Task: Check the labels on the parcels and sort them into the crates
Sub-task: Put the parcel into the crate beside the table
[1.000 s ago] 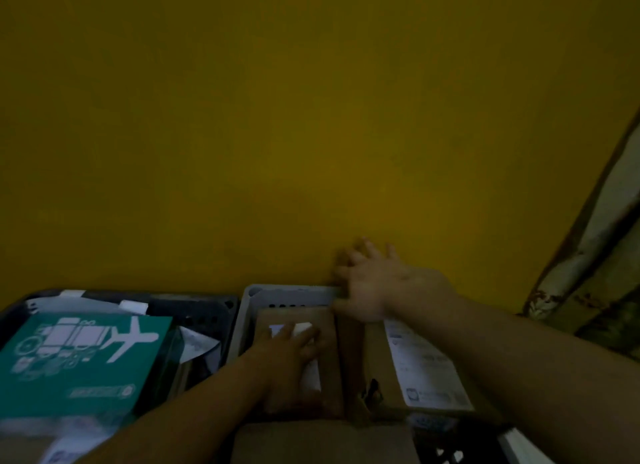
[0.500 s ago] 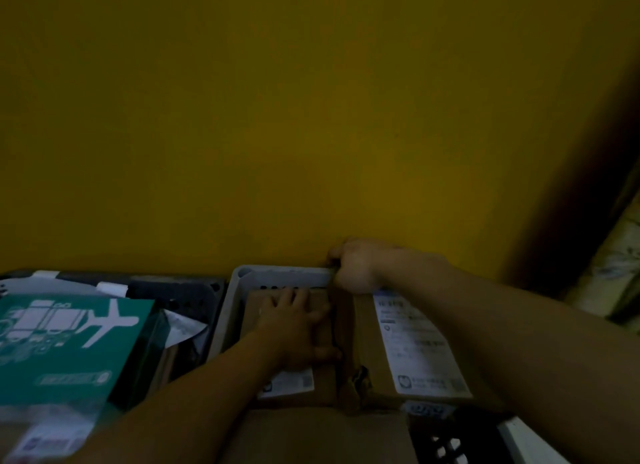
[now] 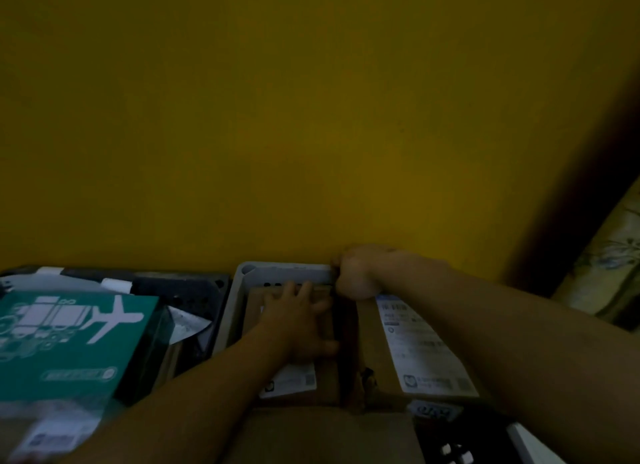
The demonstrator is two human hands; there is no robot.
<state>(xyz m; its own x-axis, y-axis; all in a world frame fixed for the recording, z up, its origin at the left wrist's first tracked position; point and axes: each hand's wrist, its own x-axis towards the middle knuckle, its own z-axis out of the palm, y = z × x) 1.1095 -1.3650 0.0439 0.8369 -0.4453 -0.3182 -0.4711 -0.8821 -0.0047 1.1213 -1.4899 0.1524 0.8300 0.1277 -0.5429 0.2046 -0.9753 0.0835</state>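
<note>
Squeezing parcels into the grey crate (image 3: 277, 273)

My left hand (image 3: 298, 320) is pressing flat on one brown parcel (image 3: 325, 377), while my right hand (image 3: 358, 273) is gripping the crate's far rim beside the labelled parcel (image 3: 377, 356).

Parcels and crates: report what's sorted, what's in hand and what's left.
Done: a green box and other parcels sit in the dark crate.

In hand: the left hand presses flat on a brown parcel in the white crate; the right hand grips the far end of a labelled parcel beside it.

Left: a cardboard piece lies nearest; other unsorted parcels aren't visible.
</note>
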